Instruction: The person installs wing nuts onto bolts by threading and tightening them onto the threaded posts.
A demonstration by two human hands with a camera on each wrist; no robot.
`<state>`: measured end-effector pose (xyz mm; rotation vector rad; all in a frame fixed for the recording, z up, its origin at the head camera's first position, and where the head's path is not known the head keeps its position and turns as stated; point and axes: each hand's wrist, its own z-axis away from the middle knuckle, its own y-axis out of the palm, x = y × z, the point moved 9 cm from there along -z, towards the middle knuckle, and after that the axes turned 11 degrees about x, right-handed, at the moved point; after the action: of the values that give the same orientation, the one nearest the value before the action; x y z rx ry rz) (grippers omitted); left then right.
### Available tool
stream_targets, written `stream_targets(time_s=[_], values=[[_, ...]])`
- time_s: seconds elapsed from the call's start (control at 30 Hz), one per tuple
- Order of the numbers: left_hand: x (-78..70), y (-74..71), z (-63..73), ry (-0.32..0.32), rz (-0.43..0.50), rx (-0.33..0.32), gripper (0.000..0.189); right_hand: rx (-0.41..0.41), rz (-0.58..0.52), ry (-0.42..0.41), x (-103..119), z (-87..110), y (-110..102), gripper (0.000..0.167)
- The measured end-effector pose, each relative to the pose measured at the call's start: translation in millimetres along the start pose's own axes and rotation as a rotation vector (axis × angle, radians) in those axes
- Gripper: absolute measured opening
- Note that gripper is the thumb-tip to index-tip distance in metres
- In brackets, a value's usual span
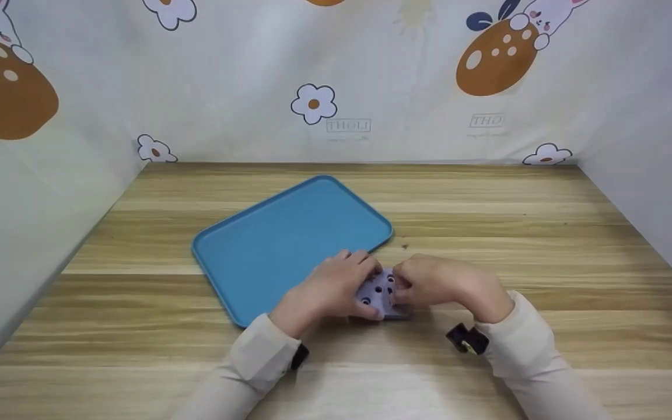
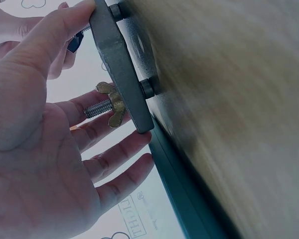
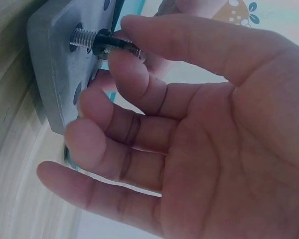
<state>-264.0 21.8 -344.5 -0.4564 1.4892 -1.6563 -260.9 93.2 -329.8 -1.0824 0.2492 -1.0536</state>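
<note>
A grey metal plate (image 1: pixel 377 306) with several holes sits between both hands, close to the blue tray's near right edge. My left hand (image 1: pixel 336 286) grips the plate, thumb on the near edge and fingers at the far side. In the left wrist view, a brass wing nut (image 2: pixel 115 103) sits on a threaded bolt (image 2: pixel 97 108) standing out of the plate. My right hand (image 1: pixel 432 281) pinches a dark nut (image 3: pixel 104 42) on another threaded bolt (image 3: pixel 82 38) between thumb and index finger; its other fingers curl loosely. Bolt heads (image 2: pixel 147 88) show under the plate.
A blue tray (image 1: pixel 289 233) lies at an angle on the wood-grain table (image 1: pixel 517 233), left of and behind the plate. A patterned cloth wall (image 1: pixel 242 87) rises at the back, with pale walls at both sides.
</note>
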Motion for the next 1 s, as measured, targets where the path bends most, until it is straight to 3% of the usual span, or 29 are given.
stream_targets(time_s=[0.17,0.3,0.5,0.73,1.0], values=[[0.2,0.1,0.2,-0.003,0.009,0.0,0.063,-0.005,-0.018,-0.031,2,1.4,-1,0.016],[0.0,-0.2,0.6,-0.003,0.013,-0.003,0.062,-0.015,-0.016,-0.117,8,2.3,-3,0.012],[-1.1,-0.6,0.3,0.001,-0.026,-0.009,0.058,0.0,-0.004,-0.213,16,2.7,-2,0.024],[-1.3,-1.4,-0.2,0.005,-0.053,-0.025,0.055,0.004,0.019,-0.217,16,2.5,0,0.033],[0.5,0.0,-0.4,-0.004,-0.013,0.001,0.061,0.007,-0.018,-0.095,7,1.3,1,0.03]])
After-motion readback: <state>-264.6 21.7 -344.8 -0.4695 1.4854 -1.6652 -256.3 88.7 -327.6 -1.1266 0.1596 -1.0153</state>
